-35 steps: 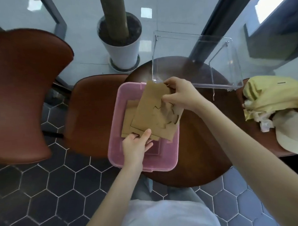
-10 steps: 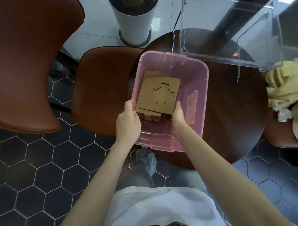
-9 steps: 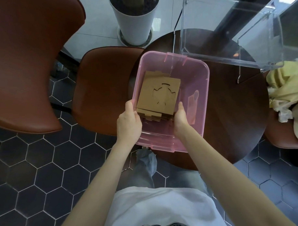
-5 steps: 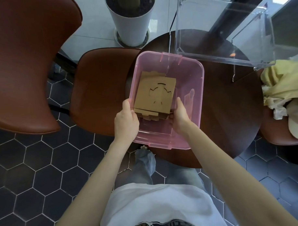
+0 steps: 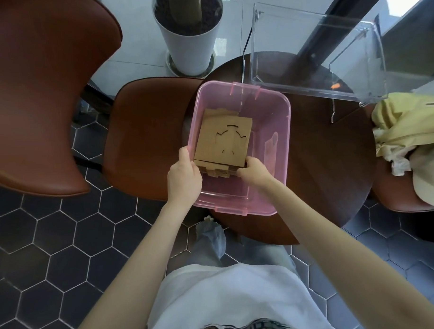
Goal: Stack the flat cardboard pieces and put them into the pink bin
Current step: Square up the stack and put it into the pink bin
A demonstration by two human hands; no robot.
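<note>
Left hand (image 5: 184, 177) sits at the pink bin (image 5: 279, 147)'s left wall, near the bin's near-left corner. Fingers curled, thumb up along the rim, gripping the near-left corner of the cardboard stack (image 5: 222, 142). Whether the palm also touches the bin wall, can't tell.

Right hand (image 5: 254, 171) is inside the bin, fingers bent and closed on the stack's near-right corner. Hands are apart, one on each near corner, both clamped on the same stack.

Stack is inside the bin, left half, long side running from near wall toward far wall. Top sheet is flat brown card with a curved cut outline and a short slit above it. Lower sheets stick out at the near edge and at the far-left corner, so edges aren't flush. Can't tell if the stack rests on the bin floor or is held just off it.

Right half of the bin holds no cardboard; only a pale patch shows on the right wall, too vague to identify.

Bin sits on the left edge of the round dark table (image 5: 329, 165), overhanging toward the person. Clear acrylic box (image 5: 313, 60) stands at the table's far edge, just beyond the bin's far-right corner. Brown chair (image 5: 146, 139) just left of the bin.
</note>
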